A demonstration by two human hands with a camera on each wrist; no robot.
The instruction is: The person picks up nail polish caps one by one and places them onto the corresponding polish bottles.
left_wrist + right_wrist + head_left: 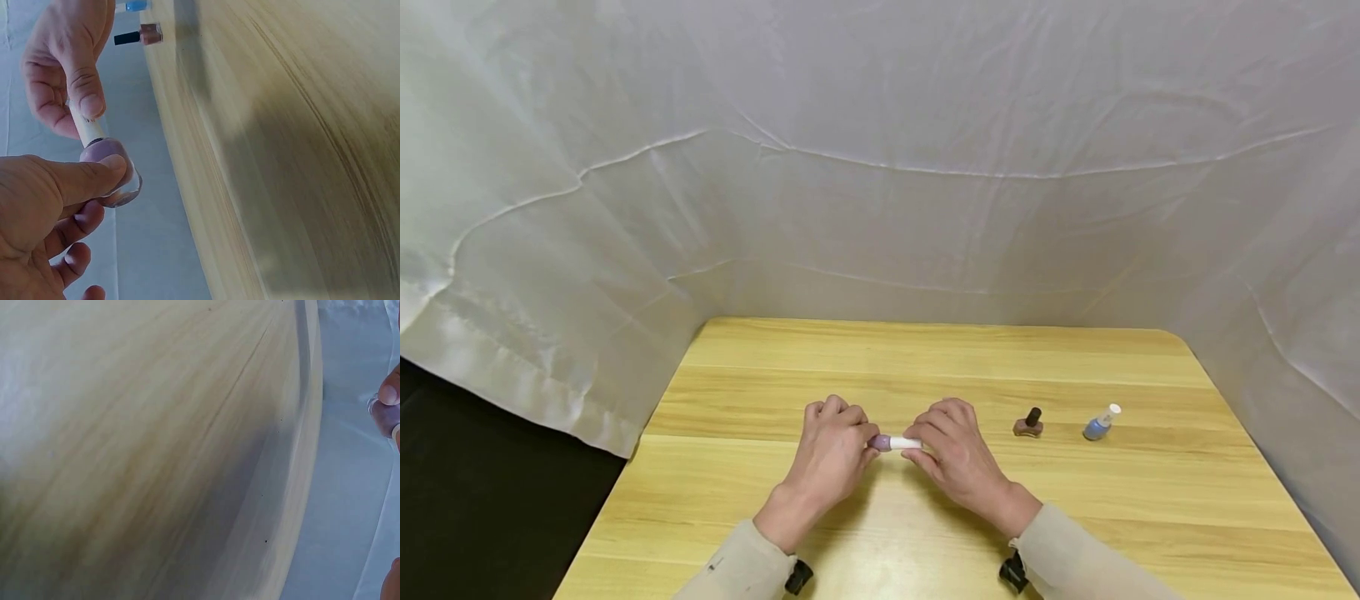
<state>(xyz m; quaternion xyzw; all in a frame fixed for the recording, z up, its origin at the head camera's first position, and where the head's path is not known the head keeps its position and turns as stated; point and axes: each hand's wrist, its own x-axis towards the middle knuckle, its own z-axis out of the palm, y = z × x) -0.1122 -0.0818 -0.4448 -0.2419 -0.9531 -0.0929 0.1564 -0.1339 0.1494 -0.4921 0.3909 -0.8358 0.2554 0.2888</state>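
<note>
A purple nail polish bottle with a white cap is held sideways between both hands above the wooden table. My left hand pinches the glass body between thumb and fingers, its other fingers loosely curled in the left wrist view. The white cap is gripped by my right hand, thumb and fingers around it. Cap and bottle are joined, with a dark ring at the neck. In the right wrist view only part of the purple bottle and some fingers show at the right edge.
To the right of the hands stand a brown nail polish bottle with a black cap and a blue one with a white cap. The wooden table is enclosed by pale cloth at the back and sides.
</note>
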